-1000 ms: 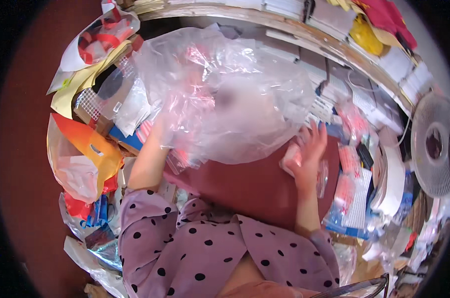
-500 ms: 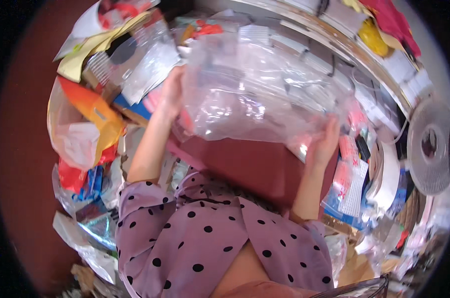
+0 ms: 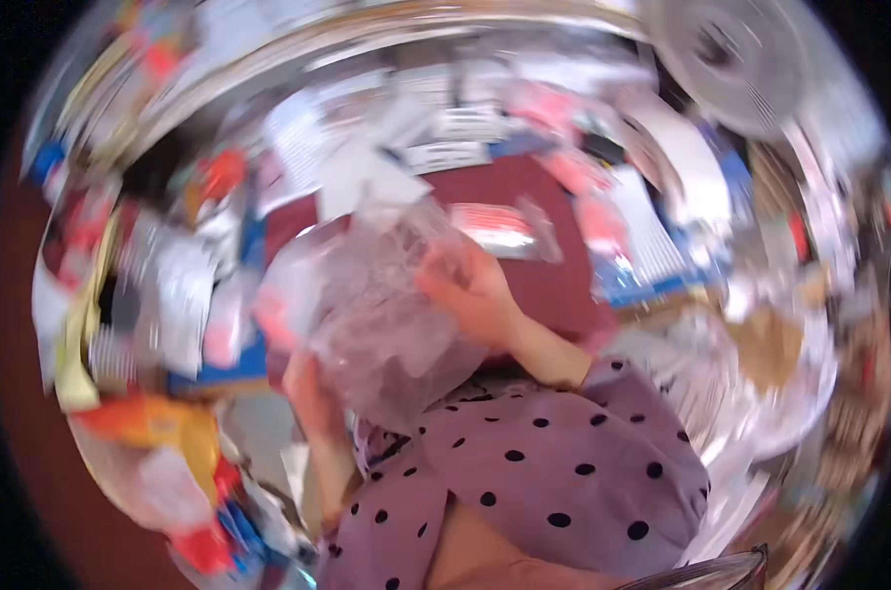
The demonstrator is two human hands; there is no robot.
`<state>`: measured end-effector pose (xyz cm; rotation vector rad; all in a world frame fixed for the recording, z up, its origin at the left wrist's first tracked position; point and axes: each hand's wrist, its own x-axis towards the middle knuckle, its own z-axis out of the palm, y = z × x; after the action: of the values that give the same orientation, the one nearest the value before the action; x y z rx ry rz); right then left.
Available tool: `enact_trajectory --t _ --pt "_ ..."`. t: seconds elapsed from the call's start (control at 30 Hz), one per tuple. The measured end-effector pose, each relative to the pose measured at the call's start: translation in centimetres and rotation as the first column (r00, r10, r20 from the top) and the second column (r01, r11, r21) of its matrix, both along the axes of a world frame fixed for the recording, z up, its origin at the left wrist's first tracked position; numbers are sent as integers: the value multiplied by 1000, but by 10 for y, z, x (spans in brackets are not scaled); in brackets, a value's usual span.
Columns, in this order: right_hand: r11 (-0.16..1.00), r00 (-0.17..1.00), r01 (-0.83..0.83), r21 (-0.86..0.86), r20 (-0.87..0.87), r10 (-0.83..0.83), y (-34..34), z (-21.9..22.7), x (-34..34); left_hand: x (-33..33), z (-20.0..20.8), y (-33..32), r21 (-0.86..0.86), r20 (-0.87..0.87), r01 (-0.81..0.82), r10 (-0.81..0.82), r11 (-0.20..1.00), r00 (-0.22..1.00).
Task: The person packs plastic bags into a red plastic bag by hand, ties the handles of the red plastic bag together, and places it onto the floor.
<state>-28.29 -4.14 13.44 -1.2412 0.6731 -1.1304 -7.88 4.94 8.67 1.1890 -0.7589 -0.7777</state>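
A large crumpled clear plastic bag (image 3: 391, 324) is bunched between my two hands, above the dark red work surface and close to my body. On its lower left side my left hand (image 3: 313, 398) grips it, with the fingers partly behind the film. My right hand (image 3: 475, 295) is closed on the bag's right side, its fingers curled against the plastic and blurred. Just beyond the right hand lies a small red-and-white packet in clear wrap (image 3: 495, 228), flat on the red surface (image 3: 554, 295). Anything inside the bag is too blurred to make out.
White papers (image 3: 367, 182) lie at the far edge. Blue trays with pink packets (image 3: 603, 231) and clear bags flank the surface. An orange-and-yellow bag (image 3: 160, 428) hangs at left, and a round fan (image 3: 726, 59) stands at far right. Brown paper (image 3: 765, 344) lies at right.
The bag was stretched wide between both hands; now it is gathered up nearer my body, the hands closer together. My view has turned, and the packet on the surface shows.
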Motion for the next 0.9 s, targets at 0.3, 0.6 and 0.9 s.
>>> enact_trajectory --t 0.3,0.6,0.9 --pt "804 769 587 -96 -246 -591 53 -52 -178 -86 43 -56 -245 723 214 31 946 691" --pt "-8 -566 493 -870 -314 -763 61 -121 -355 -204 24 -77 388 910 694 -134 606 -392" --pt "330 -529 624 -708 -694 -488 8 -142 -414 -222 17 -103 395 910 731 -347 556 -228"
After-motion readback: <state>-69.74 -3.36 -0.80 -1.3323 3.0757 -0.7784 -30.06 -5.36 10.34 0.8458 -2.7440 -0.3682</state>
